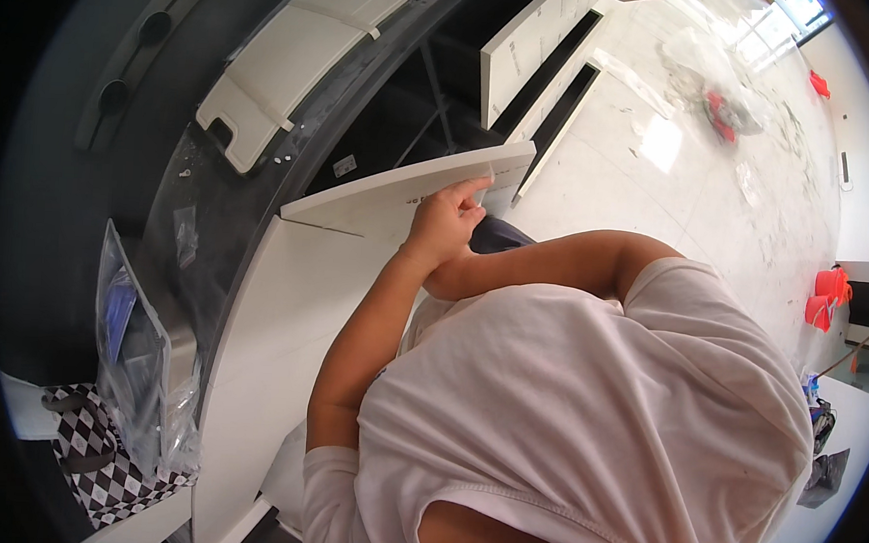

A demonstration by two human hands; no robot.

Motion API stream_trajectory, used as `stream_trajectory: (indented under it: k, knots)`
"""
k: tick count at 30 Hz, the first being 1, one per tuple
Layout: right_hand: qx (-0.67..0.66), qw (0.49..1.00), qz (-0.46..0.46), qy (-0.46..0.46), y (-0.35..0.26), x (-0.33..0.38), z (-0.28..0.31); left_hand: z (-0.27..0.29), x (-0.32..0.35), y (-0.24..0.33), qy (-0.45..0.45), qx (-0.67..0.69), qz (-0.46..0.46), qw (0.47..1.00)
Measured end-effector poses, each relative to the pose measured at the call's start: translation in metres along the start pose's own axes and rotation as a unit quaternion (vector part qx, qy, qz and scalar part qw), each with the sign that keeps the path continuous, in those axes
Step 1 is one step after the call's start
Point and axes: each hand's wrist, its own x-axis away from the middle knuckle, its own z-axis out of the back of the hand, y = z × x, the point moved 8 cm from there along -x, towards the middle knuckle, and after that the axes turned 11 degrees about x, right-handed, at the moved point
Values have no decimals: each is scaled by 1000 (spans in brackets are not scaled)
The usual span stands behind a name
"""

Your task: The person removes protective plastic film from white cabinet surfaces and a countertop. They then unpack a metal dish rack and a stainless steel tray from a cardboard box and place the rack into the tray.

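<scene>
My left hand (441, 223) is against the inner face of an open white cabinet door (359, 206), near its free end. Its index finger is stretched out, with the thumb below and apart from it. By the fingertip is a thin pale strip (491, 176), too small to name. My right hand (444, 280) passes behind the left wrist, and its fingers are hidden. A dark shape (498, 236) shows just beyond the hands. Behind the door lies the black cabinet interior (393, 122) with a small label.
White drawer fronts (525, 50) stand pulled out ahead. On the dark countertop (188, 200) lie a cream folding panel (299, 53) and small scraps. A clear plastic bag (140, 354) and a checkered bag (91, 450) are left. Plastic wrapping (724, 85) and red buckets (826, 297) are right.
</scene>
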Motion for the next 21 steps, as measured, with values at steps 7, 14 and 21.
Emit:
stream_trajectory:
  k: [7,14,21]
  knots:
    - [-310,941,71,-118,29,64,53,-5,-3,-28,-48,60,79,994]
    - [8,962,105,251,77,84,119,-13,-5,-21,-10,-20,-32,999]
    - [143,962,53,225,98,80,98,-14,1,-32,-36,-25,22,999]
